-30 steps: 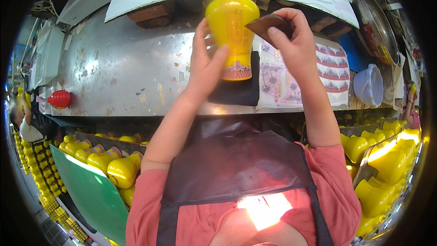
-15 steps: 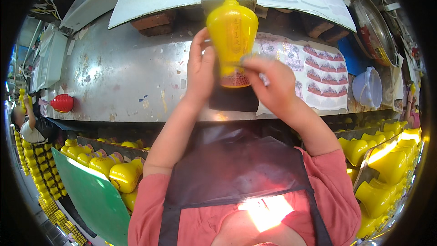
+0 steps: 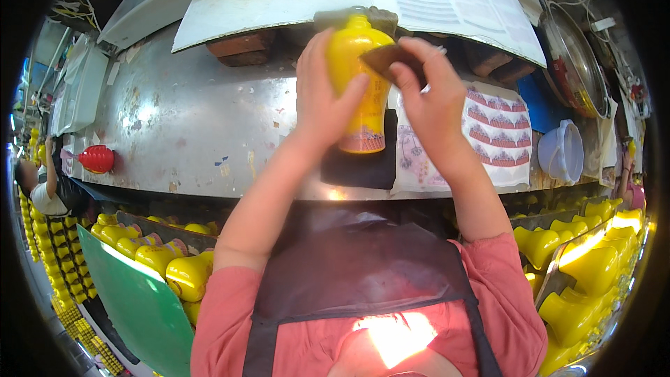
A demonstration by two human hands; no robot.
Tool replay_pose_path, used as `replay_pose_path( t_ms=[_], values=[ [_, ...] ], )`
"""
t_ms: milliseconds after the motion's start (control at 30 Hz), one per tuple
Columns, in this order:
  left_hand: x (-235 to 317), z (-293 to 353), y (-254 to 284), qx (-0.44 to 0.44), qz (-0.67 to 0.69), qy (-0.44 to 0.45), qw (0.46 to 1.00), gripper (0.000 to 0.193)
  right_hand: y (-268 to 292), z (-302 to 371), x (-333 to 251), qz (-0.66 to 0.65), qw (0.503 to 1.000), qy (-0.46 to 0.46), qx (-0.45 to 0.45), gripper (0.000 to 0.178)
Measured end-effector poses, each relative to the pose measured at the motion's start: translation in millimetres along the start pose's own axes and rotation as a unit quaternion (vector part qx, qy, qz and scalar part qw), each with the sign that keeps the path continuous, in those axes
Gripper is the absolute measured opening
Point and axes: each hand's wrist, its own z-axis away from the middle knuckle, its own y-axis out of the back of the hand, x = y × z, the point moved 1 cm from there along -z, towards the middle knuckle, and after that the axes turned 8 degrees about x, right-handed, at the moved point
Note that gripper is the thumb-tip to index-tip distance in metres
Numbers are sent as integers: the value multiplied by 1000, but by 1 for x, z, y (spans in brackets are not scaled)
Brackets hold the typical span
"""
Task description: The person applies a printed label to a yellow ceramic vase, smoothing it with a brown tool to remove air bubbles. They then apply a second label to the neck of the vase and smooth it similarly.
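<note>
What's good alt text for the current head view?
A left hand holds a yellow bottle while the right hand pinches a flat brown piece at its front, over a metal table. A printed sheet and pale pail are at right, a red container at left; more yellow bottles line both lower sides.

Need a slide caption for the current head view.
Left hand holding a yellow bottle, right hand pinching a flat brown piece over its front, at a metal worktable.

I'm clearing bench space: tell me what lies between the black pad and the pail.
In the head view, printed paper lies there, the right hand hiding part of it.
</note>
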Motion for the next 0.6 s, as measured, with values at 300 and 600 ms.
replay_pose_path(
  t_ms=[300,600],
  values=[
    [-2,-33,-15,26,141,206,968,33,7,-21,-8,-39,987,-52,-146,26],
    [-3,-34,-17,2,133,192,972,32,-7,-25,-4,89,972,-10,-218,44]
  ],
)
